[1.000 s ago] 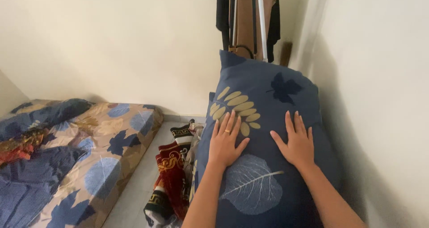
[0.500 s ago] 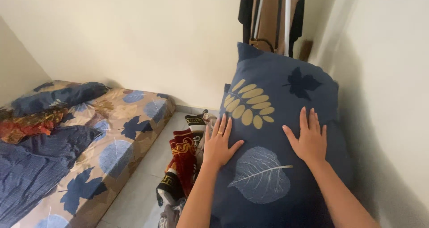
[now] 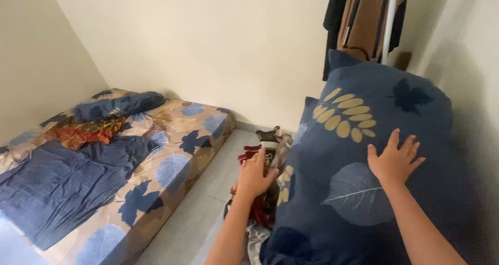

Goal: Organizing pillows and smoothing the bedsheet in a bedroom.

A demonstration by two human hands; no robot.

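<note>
Left of our hands we see a mattress [image 3: 171,166] in a leaf-print sheet, its near end cut off. Under our spread right hand [image 3: 393,160] stands a big navy pillow [image 3: 358,156], base out of frame. Our left hand [image 3: 254,174], fingers open, rests at its edge; behind lies a clothes heap [image 3: 262,145], mostly hidden

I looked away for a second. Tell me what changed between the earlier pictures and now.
The left hand slid off the face of the blue leaf-print pillow to its left edge, over the pile of clothes. The right hand stayed flat on the pillow's front. The pillow remains upright against the wall; the mattress and hanging clothes look unmoved, only the view swung left.
</note>
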